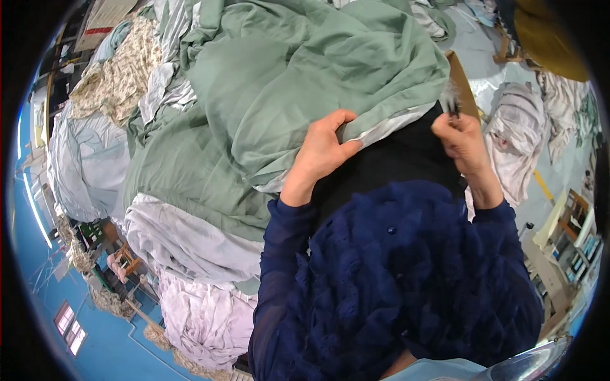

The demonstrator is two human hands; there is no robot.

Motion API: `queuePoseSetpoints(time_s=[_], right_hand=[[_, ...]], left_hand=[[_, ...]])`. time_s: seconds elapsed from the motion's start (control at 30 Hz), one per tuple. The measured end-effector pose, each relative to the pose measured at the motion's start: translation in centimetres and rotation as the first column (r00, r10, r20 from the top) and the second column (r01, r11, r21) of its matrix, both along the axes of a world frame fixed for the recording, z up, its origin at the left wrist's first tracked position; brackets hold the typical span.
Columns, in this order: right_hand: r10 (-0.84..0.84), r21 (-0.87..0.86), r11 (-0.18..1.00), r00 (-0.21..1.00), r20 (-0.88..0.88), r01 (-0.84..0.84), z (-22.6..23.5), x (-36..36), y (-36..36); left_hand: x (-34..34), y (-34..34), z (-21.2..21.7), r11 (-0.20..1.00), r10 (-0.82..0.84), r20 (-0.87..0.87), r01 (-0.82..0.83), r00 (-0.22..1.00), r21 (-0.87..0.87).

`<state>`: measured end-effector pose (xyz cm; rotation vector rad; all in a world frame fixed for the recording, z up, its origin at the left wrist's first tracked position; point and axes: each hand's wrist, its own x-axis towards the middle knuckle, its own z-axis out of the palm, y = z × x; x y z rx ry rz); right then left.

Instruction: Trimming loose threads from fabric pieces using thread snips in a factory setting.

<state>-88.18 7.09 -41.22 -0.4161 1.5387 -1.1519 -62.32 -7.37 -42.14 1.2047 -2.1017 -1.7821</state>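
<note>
A large sage-green cloth (330, 63) with a pale underside spreads across my lap and the heap ahead of me. My left hand (321, 151) pinches its near edge between thumb and fingers, where a strip of the white underside (397, 125) is turned out. To the right, just past the end of that edge, my right hand (462, 143) is closed around a small dark tool (452, 106). Its tip points up and is smeared by motion, so its exact kind is unclear. The right hand is apart from the left.
Piled fabrics lie left: floral cloth (121, 70), pale blue cloth (86, 159), a greyish-white bundle (184, 238) and pinkish cloth (203, 317). A brown cardboard-like panel (469, 86) stands beyond my right hand. More whitish cloth (515, 120) lies on the right, near a wooden stool leg (506, 51).
</note>
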Motion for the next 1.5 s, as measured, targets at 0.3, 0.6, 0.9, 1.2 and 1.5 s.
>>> queuePoseSetpoints(time_s=[0.3,0.6,0.9,1.2,1.5], right_hand=[[0.188,0.194,0.981,0.239,-0.953,0.002,-3.8,-8.9,4.9],[-0.076,-0.131,0.99,0.58,-0.811,-0.052,-9.2,-6.6,1.3],[-0.224,-0.357,0.934,0.741,-0.633,-0.023,-7.4,-3.2,-3.9],[-0.346,-0.52,0.844,0.609,-0.713,-0.13,-6.4,-1.3,-9.6],[-0.288,-0.472,0.861,0.584,-0.759,-0.19,-6.3,-3.5,-12.0]], left_hand=[[-3.4,0.3,1.1,0.926,-0.067,0.077,0.09,0.995,-0.365],[-12.5,2.0,-0.2,0.437,-0.256,0.104,0.211,0.961,-0.874],[-12.0,0.4,-1.1,0.804,-0.047,-0.284,-0.133,0.958,-0.58],[-5.1,0.3,4.5,0.828,0.257,-0.278,-0.359,0.926,-0.43],[0.8,0.0,3.2,0.775,0.485,-0.221,-0.533,0.846,-0.339]])
